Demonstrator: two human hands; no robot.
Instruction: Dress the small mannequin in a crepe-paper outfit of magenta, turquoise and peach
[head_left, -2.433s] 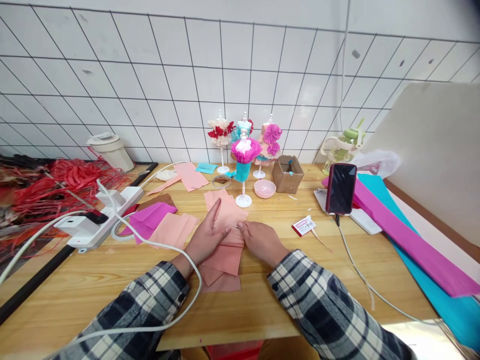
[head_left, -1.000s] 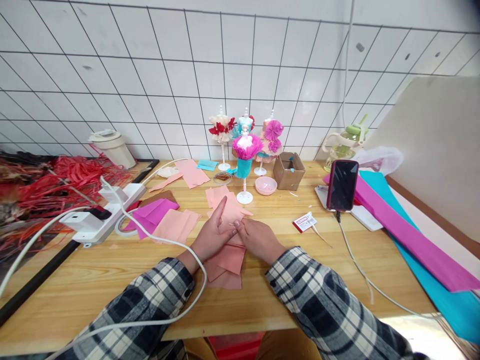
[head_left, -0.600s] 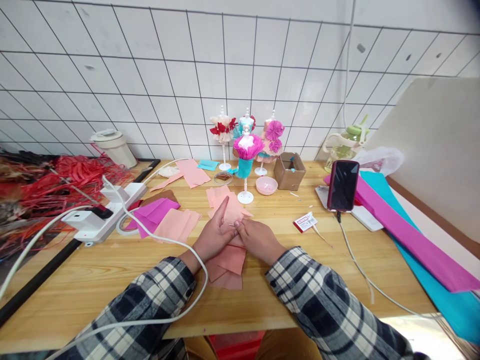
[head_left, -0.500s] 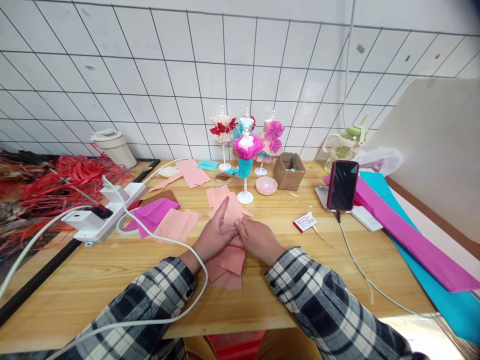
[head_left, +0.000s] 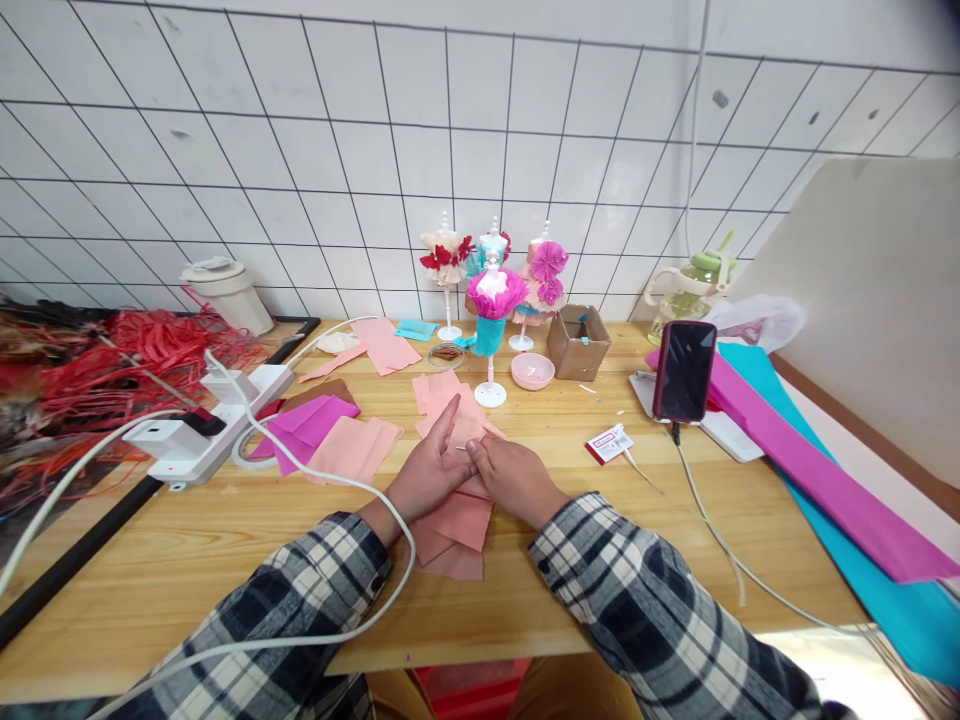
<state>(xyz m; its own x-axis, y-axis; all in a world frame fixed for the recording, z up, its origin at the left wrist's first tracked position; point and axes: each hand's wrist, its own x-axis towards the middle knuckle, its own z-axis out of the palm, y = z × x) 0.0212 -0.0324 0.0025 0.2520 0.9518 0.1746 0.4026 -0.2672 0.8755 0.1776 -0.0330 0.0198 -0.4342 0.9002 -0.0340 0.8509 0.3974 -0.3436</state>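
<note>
My hands meet over a stack of salmon paper pieces (head_left: pixel 456 525) at the middle of the table. My left hand (head_left: pixel 431 468) has its thumb raised and its palm turned inward; its other fingers are partly hidden by the right hand. My right hand (head_left: pixel 517 482) is closed, its thumb and finger pinching a thin, light stick (head_left: pixel 462 448) whose tip points toward the left palm. Just beyond stands a small white dress form (head_left: pixel 490 340) with a magenta ruffle and turquoise skirt. More peach paper (head_left: pixel 450 395) lies at its foot.
Three decorated forms, a pink bowl (head_left: pixel 533 371) and a cardboard box (head_left: pixel 580 343) stand behind. Purple paper (head_left: pixel 315 425) and a power strip (head_left: pixel 217 430) lie left, with a white cable crossing my left forearm. A phone (head_left: pixel 685 371) and long paper sheets are right.
</note>
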